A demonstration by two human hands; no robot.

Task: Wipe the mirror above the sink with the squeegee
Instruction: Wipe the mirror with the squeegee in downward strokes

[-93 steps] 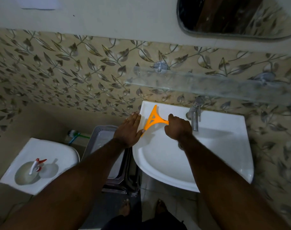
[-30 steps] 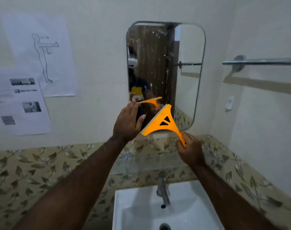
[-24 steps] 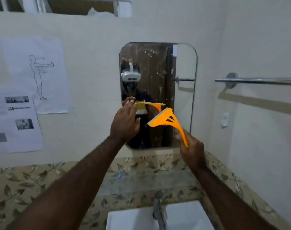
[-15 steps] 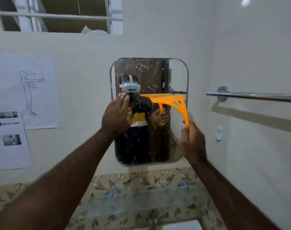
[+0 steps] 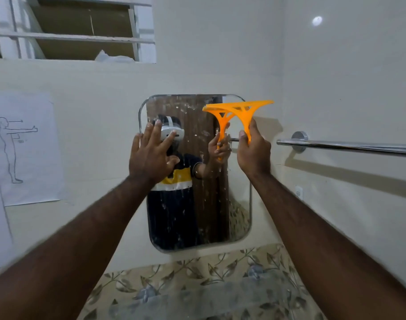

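Observation:
A rounded rectangular mirror [image 5: 206, 204] hangs on the cream wall, speckled with white spots and streaks. My right hand [image 5: 252, 153] grips the handle of an orange plastic squeegee [image 5: 245, 112], whose blade lies level near the mirror's top right corner. The blade's reflection shows just left of it in the glass. My left hand [image 5: 151, 155] is raised with spread fingers in front of the mirror's upper left part; whether it touches the glass I cannot tell.
A chrome towel bar [image 5: 345, 145] runs along the right wall. Paper sheets [image 5: 24, 146] are stuck to the wall at left. A glass shelf [image 5: 197, 299] sits below the mirror on leaf-patterned tiles. A louvred window [image 5: 70, 28] is above.
My right hand has lifted the squeegee from mid-mirror height to the top right corner, blade turned level. My left hand rose too, and its fingers spread wider.

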